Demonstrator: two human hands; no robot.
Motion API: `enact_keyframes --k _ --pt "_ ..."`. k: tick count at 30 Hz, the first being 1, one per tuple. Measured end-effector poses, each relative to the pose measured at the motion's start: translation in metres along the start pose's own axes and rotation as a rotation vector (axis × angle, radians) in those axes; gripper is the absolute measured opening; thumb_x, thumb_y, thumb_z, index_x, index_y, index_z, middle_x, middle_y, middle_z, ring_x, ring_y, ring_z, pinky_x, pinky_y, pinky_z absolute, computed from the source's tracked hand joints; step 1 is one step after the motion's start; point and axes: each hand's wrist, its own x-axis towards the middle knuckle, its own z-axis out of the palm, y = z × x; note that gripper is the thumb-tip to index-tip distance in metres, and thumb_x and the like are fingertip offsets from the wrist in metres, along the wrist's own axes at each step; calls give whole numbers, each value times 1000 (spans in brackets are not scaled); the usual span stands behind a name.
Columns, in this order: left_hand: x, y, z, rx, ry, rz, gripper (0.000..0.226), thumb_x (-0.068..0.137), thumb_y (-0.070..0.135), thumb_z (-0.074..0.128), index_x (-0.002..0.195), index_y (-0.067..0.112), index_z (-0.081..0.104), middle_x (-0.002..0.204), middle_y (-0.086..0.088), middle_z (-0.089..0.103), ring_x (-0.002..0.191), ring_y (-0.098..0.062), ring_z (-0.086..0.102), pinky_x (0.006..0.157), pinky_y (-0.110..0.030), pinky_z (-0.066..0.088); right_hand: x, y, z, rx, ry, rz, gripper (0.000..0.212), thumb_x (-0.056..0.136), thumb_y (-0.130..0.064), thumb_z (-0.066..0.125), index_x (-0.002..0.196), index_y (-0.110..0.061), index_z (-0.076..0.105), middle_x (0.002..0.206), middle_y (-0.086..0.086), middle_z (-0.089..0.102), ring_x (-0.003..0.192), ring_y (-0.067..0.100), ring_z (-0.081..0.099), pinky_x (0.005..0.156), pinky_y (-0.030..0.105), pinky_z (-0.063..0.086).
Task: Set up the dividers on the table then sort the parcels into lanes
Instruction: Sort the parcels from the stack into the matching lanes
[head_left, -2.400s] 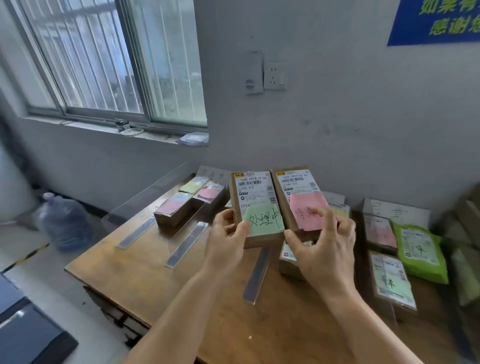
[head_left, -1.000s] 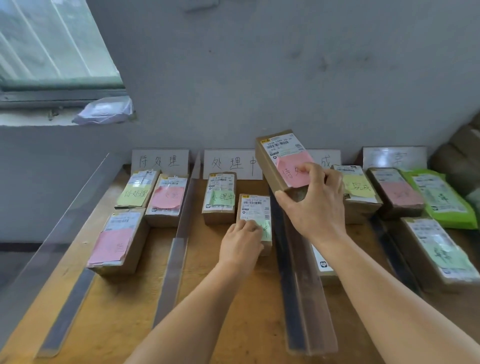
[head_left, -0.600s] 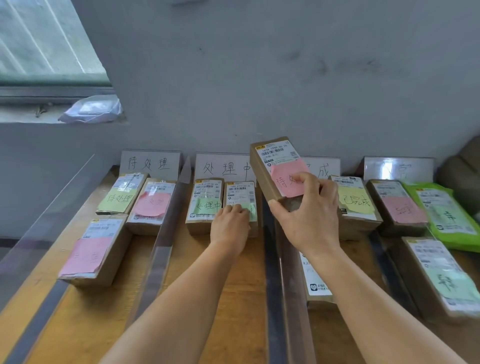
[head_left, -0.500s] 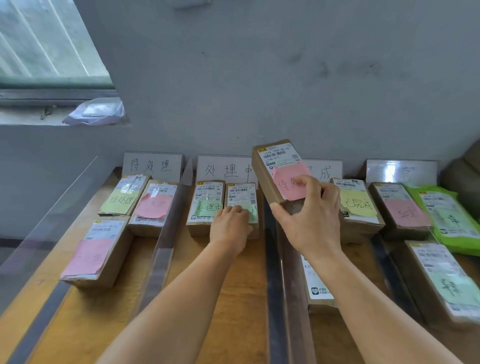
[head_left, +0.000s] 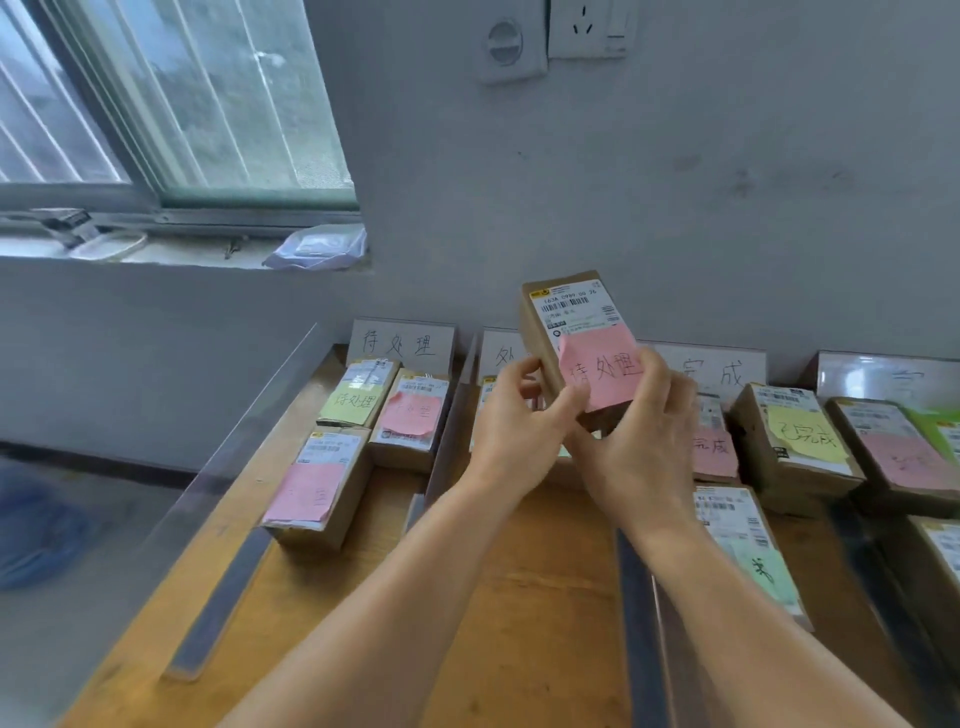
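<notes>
I hold a brown parcel with a pink note (head_left: 576, 332) upright above the middle lane, with my left hand (head_left: 519, 421) on its left edge and my right hand (head_left: 639, 431) on its lower right. Clear dividers (head_left: 244, 452) (head_left: 447, 436) (head_left: 644, 618) split the wooden table (head_left: 524, 587) into lanes. The left lane holds three parcels: one with a yellow note (head_left: 358, 392), one with a pink note (head_left: 413, 415) and a nearer pink-noted one (head_left: 317, 483). White lane signs (head_left: 402, 340) lean on the wall.
Right lanes hold a parcel with a yellow note (head_left: 795, 441), a pink-noted parcel (head_left: 893, 449), a parcel with a green note (head_left: 748, 545) and a green bag (head_left: 935, 426). A window sill with a plastic bag (head_left: 317, 247) lies at the left. The floor drops off beyond the table's left edge.
My left hand left the green-noted parcel in the middle lane and came up to the raised pink-noted parcel. The view tilted up and to the left.
</notes>
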Motion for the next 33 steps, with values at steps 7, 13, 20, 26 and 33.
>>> enact_keyframes --k 7,13,20,26,33 --pt "-27 -18 -104 -101 84 -24 43 85 18 63 126 25 52 107 1 68 97 -12 67 79 -31 58 -48 -82 29 -27 -166 -129 76 80 -45 71 141 -21 33 125 5 33 114 18 37 85 23 41" --pt "-50 -58 -184 11 103 -103 36 88 22 51 122 23 62 89 6 73 85 -17 69 72 -37 55 -91 -141 60 -210 -407 -182 52 95 -22 50 142 -20 31 121 6 33 108 22 43 84 27 44" --pt "-69 -102 -209 200 -3 -167 24 93 19 50 112 25 64 90 10 67 79 -8 58 67 -25 47 -126 -163 88 -438 -619 -88 38 93 -7 47 130 -13 36 122 13 37 103 29 50 76 30 40" --pt "-74 -116 -212 332 -93 -144 42 89 19 66 126 25 47 102 16 53 84 6 53 61 -5 42 -134 -166 108 -579 -735 -37 40 94 -4 43 132 -9 33 126 17 40 110 33 52 87 36 46" --pt "-63 -145 -206 715 -157 -83 58 93 14 58 145 27 36 141 -2 44 126 -20 48 99 -30 42 -130 -148 140 -759 -761 -169 33 98 -11 38 131 -9 41 126 17 49 115 30 44 88 34 44"
